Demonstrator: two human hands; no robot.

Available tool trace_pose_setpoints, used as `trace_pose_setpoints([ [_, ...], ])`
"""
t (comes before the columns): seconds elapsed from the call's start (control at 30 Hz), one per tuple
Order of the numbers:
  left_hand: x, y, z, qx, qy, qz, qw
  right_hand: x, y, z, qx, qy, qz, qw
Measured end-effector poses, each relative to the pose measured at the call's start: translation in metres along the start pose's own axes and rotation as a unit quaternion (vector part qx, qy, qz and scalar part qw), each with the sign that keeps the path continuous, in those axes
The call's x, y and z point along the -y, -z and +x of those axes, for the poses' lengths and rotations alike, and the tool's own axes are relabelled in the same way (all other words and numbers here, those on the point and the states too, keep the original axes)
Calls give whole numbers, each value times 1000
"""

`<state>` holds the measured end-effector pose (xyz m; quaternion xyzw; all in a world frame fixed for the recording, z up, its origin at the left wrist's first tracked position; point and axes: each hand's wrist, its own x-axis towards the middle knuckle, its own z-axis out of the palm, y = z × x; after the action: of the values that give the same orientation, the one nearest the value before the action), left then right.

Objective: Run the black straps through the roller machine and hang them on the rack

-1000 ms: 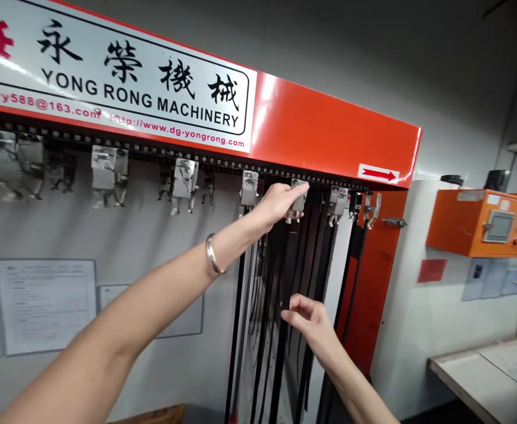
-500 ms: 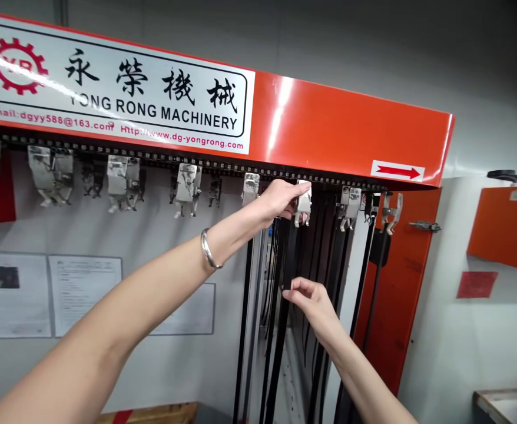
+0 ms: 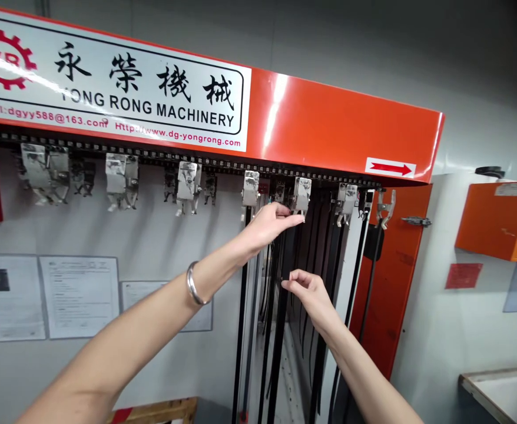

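Note:
My left hand (image 3: 272,225), with a silver bangle (image 3: 192,284) on its wrist, reaches to the lower jaws of a metal clip (image 3: 302,193). Thumb and fingers are pinched together at the jaws; what lies between them is hidden. Under that hand a black strap (image 3: 278,338) hangs down. Lower, my right hand (image 3: 309,291) is closed in a pinch at the strap's edge, thumb against forefinger.
An orange overhead machine housing (image 3: 347,129) carries a chain (image 3: 152,159) with several hanging clips. More black straps (image 3: 327,300) hang behind a white post (image 3: 350,265). Papers (image 3: 79,297) are on the wall at left. An orange box (image 3: 490,221) projects at right.
My left hand has slid down from the clip's upper part to its lower jaws. My right hand keeps its pinch at the strap. The view has shifted slightly.

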<state>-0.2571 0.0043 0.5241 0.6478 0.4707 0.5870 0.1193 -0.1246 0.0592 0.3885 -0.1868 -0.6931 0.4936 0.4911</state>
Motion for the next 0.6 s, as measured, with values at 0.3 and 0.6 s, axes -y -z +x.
trace_pose_setpoints([
  [0.3, 34, -11, -32, -60, -76, -70, 993, -13, -2, -60, -95, 42, -70, 992],
  [0.6, 123, -129, -243, 77, 43, -141, 986, -86, 57, -327, -367, -157, -220, 890],
])
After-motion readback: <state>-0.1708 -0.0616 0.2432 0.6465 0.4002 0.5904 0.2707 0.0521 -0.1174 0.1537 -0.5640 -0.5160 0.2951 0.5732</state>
